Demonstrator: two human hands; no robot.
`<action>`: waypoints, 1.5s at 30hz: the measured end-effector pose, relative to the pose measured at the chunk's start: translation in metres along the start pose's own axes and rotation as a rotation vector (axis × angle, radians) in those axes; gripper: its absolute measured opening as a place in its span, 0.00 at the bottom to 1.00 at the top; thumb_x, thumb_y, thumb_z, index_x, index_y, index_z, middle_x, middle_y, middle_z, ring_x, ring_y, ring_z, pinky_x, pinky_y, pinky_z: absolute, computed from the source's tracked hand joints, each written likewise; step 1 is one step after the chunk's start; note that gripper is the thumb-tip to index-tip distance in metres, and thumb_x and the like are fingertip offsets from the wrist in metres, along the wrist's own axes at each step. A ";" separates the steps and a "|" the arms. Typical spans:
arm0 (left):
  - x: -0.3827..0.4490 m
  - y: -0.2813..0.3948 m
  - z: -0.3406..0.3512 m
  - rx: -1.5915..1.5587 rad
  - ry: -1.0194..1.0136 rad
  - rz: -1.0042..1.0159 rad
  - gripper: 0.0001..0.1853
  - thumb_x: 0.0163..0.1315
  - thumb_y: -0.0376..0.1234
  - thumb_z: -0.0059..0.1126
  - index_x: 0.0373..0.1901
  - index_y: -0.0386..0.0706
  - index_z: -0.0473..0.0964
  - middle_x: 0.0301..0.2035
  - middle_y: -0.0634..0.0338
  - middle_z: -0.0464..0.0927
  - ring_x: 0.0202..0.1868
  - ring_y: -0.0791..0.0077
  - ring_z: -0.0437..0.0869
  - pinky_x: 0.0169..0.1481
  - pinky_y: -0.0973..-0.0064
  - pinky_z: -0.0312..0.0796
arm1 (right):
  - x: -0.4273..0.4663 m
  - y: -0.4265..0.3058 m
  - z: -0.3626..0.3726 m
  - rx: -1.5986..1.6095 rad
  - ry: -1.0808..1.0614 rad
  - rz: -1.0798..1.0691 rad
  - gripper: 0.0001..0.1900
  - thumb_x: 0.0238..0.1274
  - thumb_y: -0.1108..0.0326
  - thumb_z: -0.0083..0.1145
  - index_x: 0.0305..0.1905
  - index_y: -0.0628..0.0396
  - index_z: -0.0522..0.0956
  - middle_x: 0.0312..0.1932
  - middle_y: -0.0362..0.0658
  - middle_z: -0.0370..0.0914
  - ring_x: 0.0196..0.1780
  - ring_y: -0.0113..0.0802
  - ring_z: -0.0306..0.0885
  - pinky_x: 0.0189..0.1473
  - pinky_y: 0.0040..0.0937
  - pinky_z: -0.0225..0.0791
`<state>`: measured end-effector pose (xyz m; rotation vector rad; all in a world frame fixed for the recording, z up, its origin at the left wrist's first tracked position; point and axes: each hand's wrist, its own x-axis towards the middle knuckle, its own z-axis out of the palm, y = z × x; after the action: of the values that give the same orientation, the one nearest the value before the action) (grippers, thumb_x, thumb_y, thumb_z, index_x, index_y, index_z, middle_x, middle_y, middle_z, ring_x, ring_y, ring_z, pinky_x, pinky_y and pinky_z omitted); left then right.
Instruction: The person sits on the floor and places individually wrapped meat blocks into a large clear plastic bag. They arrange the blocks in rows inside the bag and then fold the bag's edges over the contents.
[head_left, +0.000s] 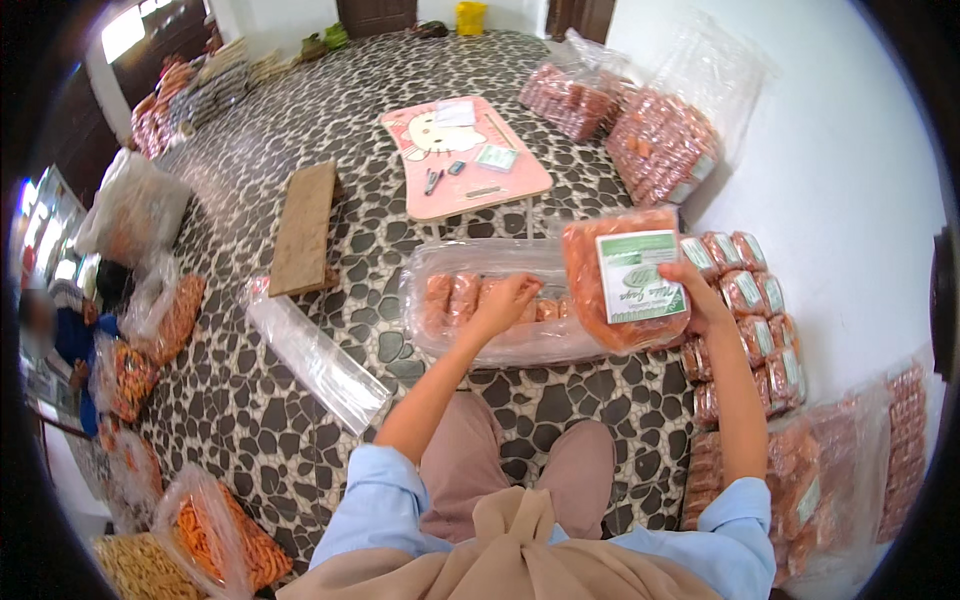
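Observation:
My right hand (696, 296) grips one edge of a clear plastic packet of orange-brown snack food (583, 277), held up in the air. A green and white printed label (643, 277) lies on the side facing me. My left hand (510, 304) hovers with curled fingers over a long clear plastic bag (457, 351) on the floor. Whether its fingertips pinch anything is not visible. Several similar packets (465, 296) stand in a row inside that bag. The raised packet hides the bag's right end.
Labelled packets (742, 292) are stacked along the right wall, near large filled bags (660, 142). Ahead stands a low pink table (517, 184) with a stapler (433, 181) on it. At left are a wooden bench (304, 225), flat plastic bags (315, 352), snack sacks (225, 532) and a person (67, 322).

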<state>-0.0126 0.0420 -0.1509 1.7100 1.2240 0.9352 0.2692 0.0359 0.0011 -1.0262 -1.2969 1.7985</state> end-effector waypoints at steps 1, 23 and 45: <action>0.009 -0.021 -0.006 0.117 -0.037 0.017 0.17 0.64 0.38 0.44 0.48 0.37 0.71 0.43 0.49 0.76 0.48 0.60 0.76 0.55 0.67 0.65 | 0.018 0.006 0.006 -0.089 -0.012 0.051 0.33 0.49 0.57 0.62 0.58 0.63 0.66 0.51 0.48 0.73 0.51 0.32 0.74 0.53 0.27 0.67; 0.065 -0.108 0.038 0.798 0.022 -0.050 0.22 0.56 0.39 0.48 0.51 0.39 0.64 0.48 0.53 0.71 0.55 0.60 0.68 0.55 0.34 0.51 | 0.152 0.168 -0.039 -0.043 0.299 0.276 0.32 0.49 0.58 0.65 0.57 0.62 0.67 0.48 0.46 0.76 0.49 0.33 0.75 0.49 0.28 0.69; 0.064 -0.108 0.039 0.599 0.144 0.347 0.16 0.53 0.32 0.53 0.44 0.41 0.66 0.44 0.52 0.70 0.54 0.59 0.68 0.67 0.55 0.53 | 0.149 0.191 0.045 -1.232 0.690 0.081 0.37 0.47 0.55 0.64 0.56 0.68 0.59 0.49 0.61 0.67 0.51 0.56 0.69 0.50 0.47 0.65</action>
<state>-0.0003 0.1168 -0.2584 2.4217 1.4235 0.9614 0.1459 0.0951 -0.2040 -2.0798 -1.8404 0.3728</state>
